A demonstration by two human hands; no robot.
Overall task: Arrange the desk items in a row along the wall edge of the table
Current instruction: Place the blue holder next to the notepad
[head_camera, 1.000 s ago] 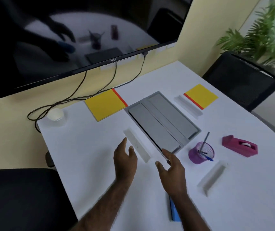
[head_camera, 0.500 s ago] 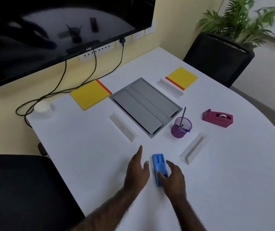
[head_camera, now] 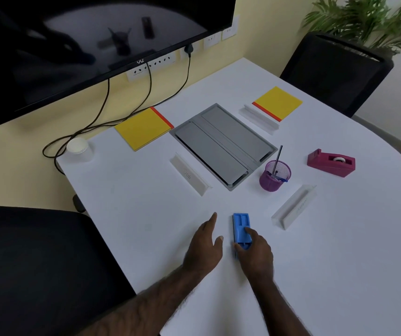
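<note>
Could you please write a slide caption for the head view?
Right hand grasping a blue stapler on the white table, left hand open beside it.

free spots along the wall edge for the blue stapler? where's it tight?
Bare tabletop lies between the paper cup and the left yellow pad, and beyond the right yellow pad toward the far corner. Crowded: left pad against the grey tray, name holder against the right pad. Right hand grips the blue stapler; left hand is open beside it.
</note>
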